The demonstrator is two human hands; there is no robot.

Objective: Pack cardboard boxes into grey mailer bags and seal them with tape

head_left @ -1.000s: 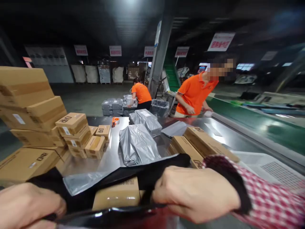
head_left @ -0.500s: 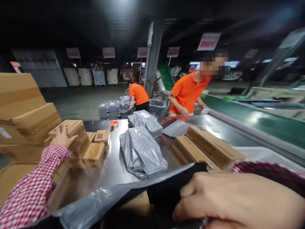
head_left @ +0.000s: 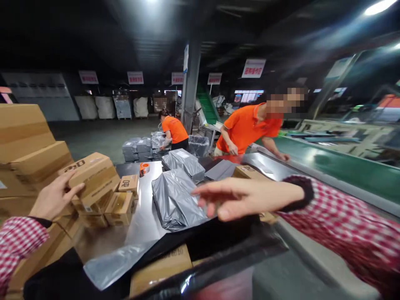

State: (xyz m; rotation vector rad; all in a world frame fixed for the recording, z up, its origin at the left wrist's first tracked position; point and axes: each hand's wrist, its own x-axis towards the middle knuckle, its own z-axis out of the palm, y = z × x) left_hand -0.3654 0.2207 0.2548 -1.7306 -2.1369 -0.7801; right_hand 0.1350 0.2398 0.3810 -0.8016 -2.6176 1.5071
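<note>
My left hand point(head_left: 58, 196) grips the left end of a brown cardboard box point(head_left: 95, 179), thumb on its near side and fingers over the top. This box is tilted above other cartons, among them a small carton point(head_left: 119, 207). My right hand point(head_left: 237, 198) is stretched out leftward with its fingers apart, holding nothing, in front of a wrapped grey parcel point(head_left: 176, 200). Below both hands a large grey plastic bag point(head_left: 117, 264) gapes, its black inside showing. Inside lies a carton point(head_left: 162, 271), partly hidden by the bag's near edge.
Stacked cartons point(head_left: 34, 162) rise at the left. On the metal table point(head_left: 145, 214) are an orange tape dispenser point(head_left: 144, 168) and a second grey parcel point(head_left: 184, 163). A co-worker in orange point(head_left: 250, 129) leans across the far side. A green conveyor point(head_left: 328, 156) runs at the right.
My right hand has left the bag's edge and swung up and leftward, opening. Under my left hand the box has tipped. The view has shifted slightly right.
</note>
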